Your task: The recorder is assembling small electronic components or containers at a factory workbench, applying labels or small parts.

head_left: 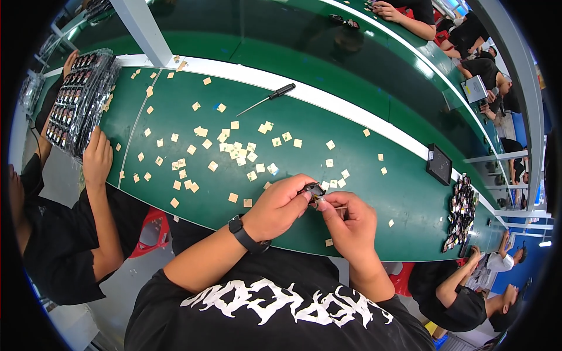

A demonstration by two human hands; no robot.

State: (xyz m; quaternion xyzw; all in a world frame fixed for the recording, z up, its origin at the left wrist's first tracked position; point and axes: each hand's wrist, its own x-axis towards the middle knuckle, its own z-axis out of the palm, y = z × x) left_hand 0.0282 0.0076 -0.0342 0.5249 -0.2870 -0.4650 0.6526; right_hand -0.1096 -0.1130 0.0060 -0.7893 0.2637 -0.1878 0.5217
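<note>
Just above the table's near edge, my left hand (278, 206) grips a small black device (315, 190), with thumb and fingers closed round its left side. It looks like a watch-sized casing; its exact kind is too small to tell. My right hand (350, 221) is pinched against the device's lower right edge. Whether a thin part lies between those fingertips is hidden. Many small tan paper squares (234, 149) are scattered over the green tabletop (293, 213) around and beyond my hands. Farther off lies a black-handled screwdriver (275, 96), its shaft pointing left and toward me.
A black tray (438, 164) stands by the white rail at the right, near a pile of small black devices (461, 213). On the left, a co-worker's hands hold stacked plastic trays (81, 102) of devices. Another person sits at the right; more people work beyond the far bench.
</note>
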